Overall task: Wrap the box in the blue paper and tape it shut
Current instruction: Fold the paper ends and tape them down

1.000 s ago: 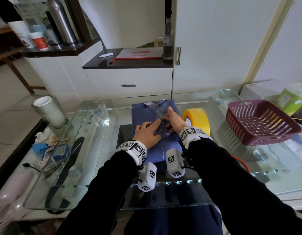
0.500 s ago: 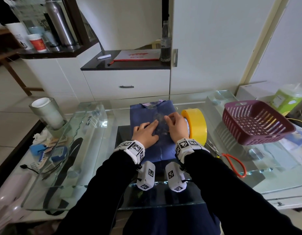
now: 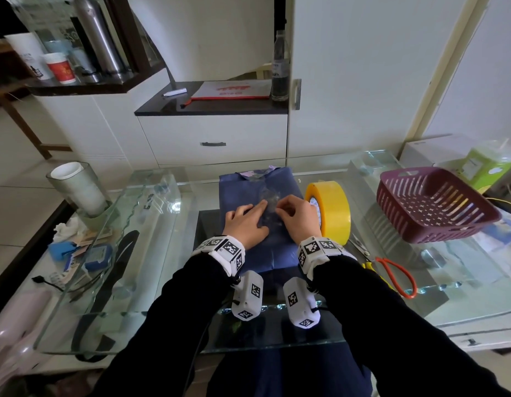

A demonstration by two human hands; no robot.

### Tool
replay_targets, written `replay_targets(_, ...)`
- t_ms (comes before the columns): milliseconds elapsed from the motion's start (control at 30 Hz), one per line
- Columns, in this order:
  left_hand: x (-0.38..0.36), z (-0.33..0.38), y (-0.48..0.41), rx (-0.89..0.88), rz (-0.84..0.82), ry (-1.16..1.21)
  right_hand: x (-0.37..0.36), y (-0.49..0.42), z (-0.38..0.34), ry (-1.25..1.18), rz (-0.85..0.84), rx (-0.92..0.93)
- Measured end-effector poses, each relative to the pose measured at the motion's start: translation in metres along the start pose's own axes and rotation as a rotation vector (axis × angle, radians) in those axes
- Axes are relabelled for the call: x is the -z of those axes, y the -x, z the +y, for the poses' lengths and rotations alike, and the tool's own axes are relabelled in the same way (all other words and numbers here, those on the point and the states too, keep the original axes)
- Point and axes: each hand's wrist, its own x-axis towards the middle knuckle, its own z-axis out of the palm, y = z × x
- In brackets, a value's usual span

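Observation:
The box wrapped in blue paper (image 3: 237, 193) lies flat on the glass table (image 3: 151, 253), long side pointing away from me. A crinkled strip of clear tape (image 3: 267, 197) runs along its top seam. My left hand (image 3: 244, 224) lies palm down on the paper, fingers spread toward the tape. My right hand (image 3: 295, 217) rests beside it with fingers curled, fingertips pressing on the tape strip. The yellow tape roll (image 3: 331, 210) stands on edge just right of my right hand.
A maroon slotted basket (image 3: 434, 207) sits at the right. Scissors with orange handles (image 3: 391, 272) lie near the front right. A glass cylinder holding a white roll (image 3: 76, 187) stands at the left, with clutter under the glass shelf (image 3: 76, 253).
My right hand has slid back toward me along the tape, from the far part of the seam to the middle. The left hand has stayed flat on the paper.

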Motion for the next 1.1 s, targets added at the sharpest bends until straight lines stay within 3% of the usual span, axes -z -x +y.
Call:
replay_targets(500, 0.01, 0.04, 0.008, -0.095, 0.035, -0.012, 0.041, 0.008, 0.001, 0.302, -0.106, 0.098)
replay_targets(900, -0.011, 0.071, -0.016, -0.122, 0.007, -0.022, 0.071, 0.018, 0.025, 0.59, -0.043, 0.099)
replay_targets(1100, -0.013, 0.059, -0.016, -0.095, 0.033, -0.026, 0.056, 0.028, 0.029, 0.57, -0.138, 0.149)
